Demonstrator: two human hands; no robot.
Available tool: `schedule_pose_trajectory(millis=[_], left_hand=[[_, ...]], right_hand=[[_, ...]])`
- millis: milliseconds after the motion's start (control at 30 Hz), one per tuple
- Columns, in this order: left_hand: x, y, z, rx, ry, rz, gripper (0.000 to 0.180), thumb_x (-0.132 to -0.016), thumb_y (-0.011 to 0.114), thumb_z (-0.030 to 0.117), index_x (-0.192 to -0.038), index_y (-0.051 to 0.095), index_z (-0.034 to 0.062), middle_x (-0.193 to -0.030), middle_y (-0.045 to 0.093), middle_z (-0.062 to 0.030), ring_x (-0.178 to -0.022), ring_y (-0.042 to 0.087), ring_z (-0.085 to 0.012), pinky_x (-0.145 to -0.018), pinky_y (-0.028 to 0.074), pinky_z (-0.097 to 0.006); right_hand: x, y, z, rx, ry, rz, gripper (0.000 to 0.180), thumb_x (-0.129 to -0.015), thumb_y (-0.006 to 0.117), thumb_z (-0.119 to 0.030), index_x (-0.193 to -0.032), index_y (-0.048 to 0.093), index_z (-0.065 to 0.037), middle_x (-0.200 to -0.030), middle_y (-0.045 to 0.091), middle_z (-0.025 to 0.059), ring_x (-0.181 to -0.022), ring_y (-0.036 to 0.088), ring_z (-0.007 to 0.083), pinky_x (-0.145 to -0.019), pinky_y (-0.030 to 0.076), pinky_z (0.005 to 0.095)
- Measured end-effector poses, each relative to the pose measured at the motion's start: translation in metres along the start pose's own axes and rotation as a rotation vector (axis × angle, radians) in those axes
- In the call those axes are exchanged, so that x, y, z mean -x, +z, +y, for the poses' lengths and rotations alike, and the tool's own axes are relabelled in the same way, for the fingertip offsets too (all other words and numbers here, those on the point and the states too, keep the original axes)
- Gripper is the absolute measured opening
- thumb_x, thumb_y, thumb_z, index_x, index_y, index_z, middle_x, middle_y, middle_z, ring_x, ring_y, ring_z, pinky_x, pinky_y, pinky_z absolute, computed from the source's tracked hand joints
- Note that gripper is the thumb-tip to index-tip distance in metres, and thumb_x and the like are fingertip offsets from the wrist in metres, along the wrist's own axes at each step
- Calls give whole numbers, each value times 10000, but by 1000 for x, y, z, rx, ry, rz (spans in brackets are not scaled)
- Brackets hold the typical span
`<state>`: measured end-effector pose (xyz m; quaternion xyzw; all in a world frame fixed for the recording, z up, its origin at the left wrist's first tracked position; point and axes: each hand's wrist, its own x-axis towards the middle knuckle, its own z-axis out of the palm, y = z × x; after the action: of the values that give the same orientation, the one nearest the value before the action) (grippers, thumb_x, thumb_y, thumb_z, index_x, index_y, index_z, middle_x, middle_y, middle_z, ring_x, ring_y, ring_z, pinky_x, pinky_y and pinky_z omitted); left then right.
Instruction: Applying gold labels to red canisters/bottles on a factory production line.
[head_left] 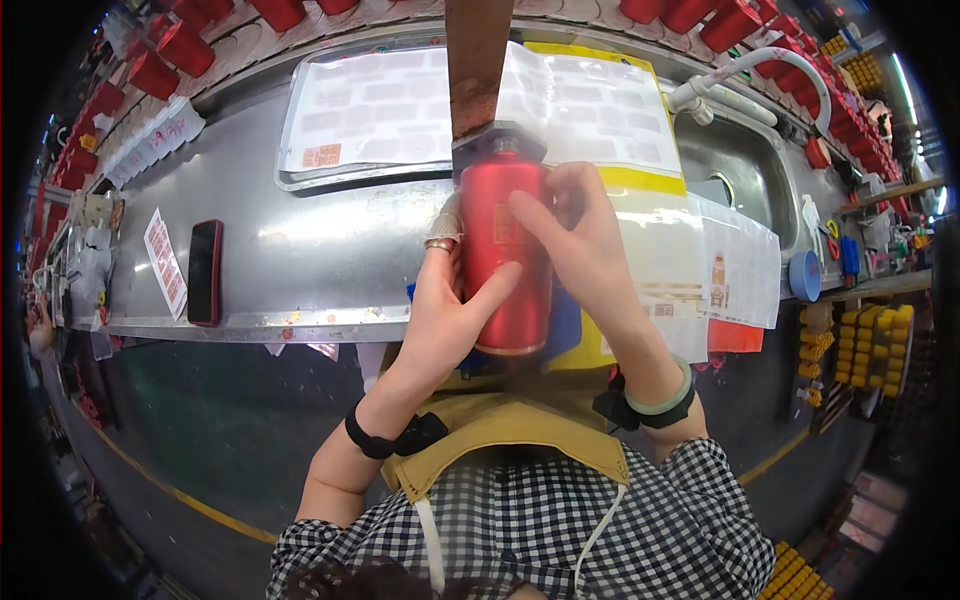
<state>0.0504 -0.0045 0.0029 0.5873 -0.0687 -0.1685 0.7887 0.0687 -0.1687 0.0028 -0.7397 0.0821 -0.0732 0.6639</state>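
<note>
Gripping the red cylinder (505,250) from both sides, the left hand (445,305) is closing around its lower body while the right hand (580,235) is pressing fingers on its front, probably steadying it above the metal bench (300,260).

Bare forearms below short black-and-white gingham sleeves. Tan apron bib over chest, pale strap running down from it. Left hand (440,310): metal ring on one finger, pale fingertip cover on another, black band with small black module at wrist. Right hand (585,245): pale green bangle at wrist, black strap with black module just beside it.
</note>
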Motion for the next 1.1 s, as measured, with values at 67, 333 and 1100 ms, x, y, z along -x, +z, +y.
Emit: schedule_pose_trajectory(millis=[67, 333, 1100], left_hand=[[0, 2, 1, 5, 7, 16, 669, -958, 664, 59, -1516, 302, -18, -1430, 486, -150, -1313, 513, -212, -1103, 444, -371], [1, 2, 0, 6, 4, 31, 650, -960, 662, 56, -1505, 316, -20, -1414, 502, -147, -1293, 532, -205, -1073, 470, -360], [4, 2, 0, 63, -49, 50, 693, -959, 676, 77, -1533, 299, -14, -1442, 502, -157, -1308, 521, -203, -1091, 443, -352]], right_hand=[[0, 1, -3, -9, 6, -3, 373, -886, 799, -220, -1016, 508, -27, -870, 453, -3, -783, 410, 85, -673, 402, 243], [0, 3, 1, -28, -5, -6, 355, -896, 792, -213, -1003, 508, -27, -855, 463, -8, -772, 419, 82, -666, 402, 239], [4, -2, -5, -102, 85, -56, 377, -887, 810, -233, -986, 502, -40, -830, 523, -13, -736, 458, 48, -625, 401, 219]])
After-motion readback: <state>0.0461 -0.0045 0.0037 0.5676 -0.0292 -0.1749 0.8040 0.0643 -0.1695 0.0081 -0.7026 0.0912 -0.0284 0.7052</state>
